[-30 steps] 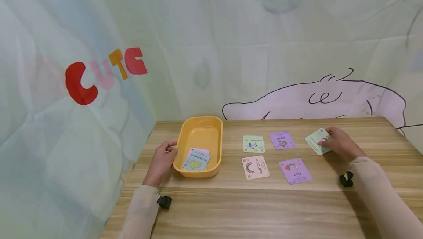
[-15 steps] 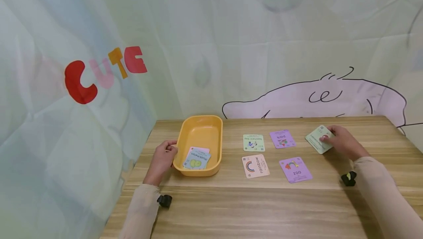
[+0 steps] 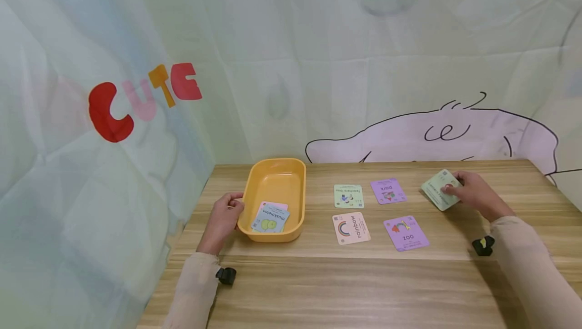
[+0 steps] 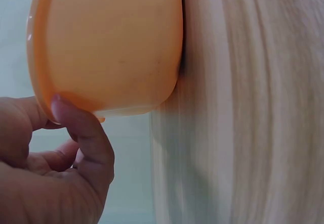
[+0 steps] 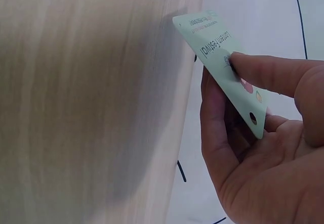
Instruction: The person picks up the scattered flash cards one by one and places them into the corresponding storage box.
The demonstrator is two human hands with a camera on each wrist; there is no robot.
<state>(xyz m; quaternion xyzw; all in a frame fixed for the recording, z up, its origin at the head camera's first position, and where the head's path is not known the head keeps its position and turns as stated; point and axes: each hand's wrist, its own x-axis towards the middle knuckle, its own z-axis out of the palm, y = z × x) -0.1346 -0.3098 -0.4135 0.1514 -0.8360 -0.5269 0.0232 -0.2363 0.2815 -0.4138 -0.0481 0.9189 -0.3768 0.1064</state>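
My right hand pinches a pale green Lantern Festival card, thumb on its printed face and fingers behind. In the right wrist view the card is tilted and held off the wooden table. At the left, my left hand grips the rim of a yellow plastic tray between thumb and fingers. Inside the tray lie a blue muskmelon card and a pink-edged card partly under it.
Between the hands lie a Teachers' Day card, a purple park card, a rainbow card and a purple zoo card. A printed cloth hangs behind the wooden table.
The green card has risen slightly and tilted in my right hand, which has shifted a little to the right. My left hand and the tray stay in place.
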